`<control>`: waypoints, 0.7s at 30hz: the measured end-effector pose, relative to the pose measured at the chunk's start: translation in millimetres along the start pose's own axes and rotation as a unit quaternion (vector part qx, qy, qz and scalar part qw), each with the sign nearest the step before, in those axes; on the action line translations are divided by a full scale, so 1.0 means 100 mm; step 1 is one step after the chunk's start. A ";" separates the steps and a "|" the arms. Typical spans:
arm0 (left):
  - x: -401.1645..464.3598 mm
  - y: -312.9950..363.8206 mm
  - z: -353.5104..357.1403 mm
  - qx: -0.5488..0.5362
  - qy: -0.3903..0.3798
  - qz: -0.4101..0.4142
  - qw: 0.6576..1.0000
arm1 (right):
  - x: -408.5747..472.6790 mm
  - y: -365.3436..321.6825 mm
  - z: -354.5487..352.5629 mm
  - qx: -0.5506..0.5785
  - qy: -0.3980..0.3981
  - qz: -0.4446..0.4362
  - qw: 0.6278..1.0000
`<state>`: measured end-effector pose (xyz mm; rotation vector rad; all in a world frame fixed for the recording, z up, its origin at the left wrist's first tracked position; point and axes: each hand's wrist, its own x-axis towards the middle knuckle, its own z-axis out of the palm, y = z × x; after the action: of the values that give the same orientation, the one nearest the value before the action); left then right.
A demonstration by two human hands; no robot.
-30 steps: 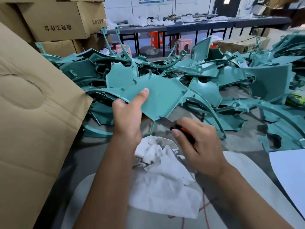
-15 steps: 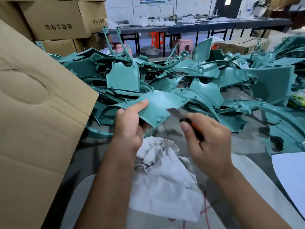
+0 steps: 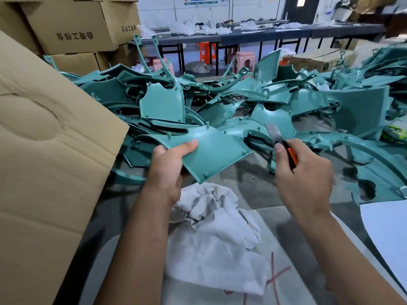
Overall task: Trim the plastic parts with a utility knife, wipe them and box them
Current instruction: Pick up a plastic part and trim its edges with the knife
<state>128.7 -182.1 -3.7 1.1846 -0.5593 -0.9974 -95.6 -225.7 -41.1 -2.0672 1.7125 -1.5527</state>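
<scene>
My left hand [image 3: 168, 170] grips a flat teal plastic part [image 3: 214, 150] by its left edge, thumb on top, holding it nearly level above the table. My right hand [image 3: 305, 179] is shut on an orange and black utility knife [image 3: 286, 148]. Its bare blade points up and away, a short gap to the right of the part's far right corner and not touching it. A crumpled white cloth [image 3: 217, 236] lies on the table just below both hands.
A large heap of teal plastic parts [image 3: 275, 102] covers the table behind the hands. A big cardboard box flap [image 3: 50, 168] stands at the left. Stacked cartons [image 3: 72, 29] sit at the back left. A white sheet [image 3: 387, 234] lies at the right edge.
My left hand has tilted the part from upright to nearly flat. My right hand lifted the knife from the part's lower edge up and to the right, clear of it.
</scene>
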 end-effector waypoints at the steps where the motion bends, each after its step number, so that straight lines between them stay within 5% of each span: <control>1: 0.01 -0.03 0.02 0.030 0.008 0.009 0.999 | -0.02 -0.07 0.00 0.035 -0.003 -0.035 0.999; 7: 0.02 -0.09 0.10 0.039 0.038 0.015 0.998 | -0.28 -0.39 0.07 0.123 -0.157 -0.186 0.962; 13: 0.00 -0.04 0.11 -0.039 0.027 -0.035 0.998 | -0.26 -0.34 0.07 0.120 -0.167 -0.220 0.954; 18: -0.04 0.02 0.05 -0.052 -0.006 -0.048 0.998 | -0.14 -0.16 0.09 0.052 -0.067 -0.136 0.987; 21: -0.06 0.11 -0.03 -0.078 -0.068 -0.058 0.993 | 0.02 0.08 0.07 -0.089 -0.066 0.020 0.994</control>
<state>131.8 -174.7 6.0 1.0250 -0.5134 -1.2058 -96.6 -234.0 -48.6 -2.1437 1.8930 -1.2640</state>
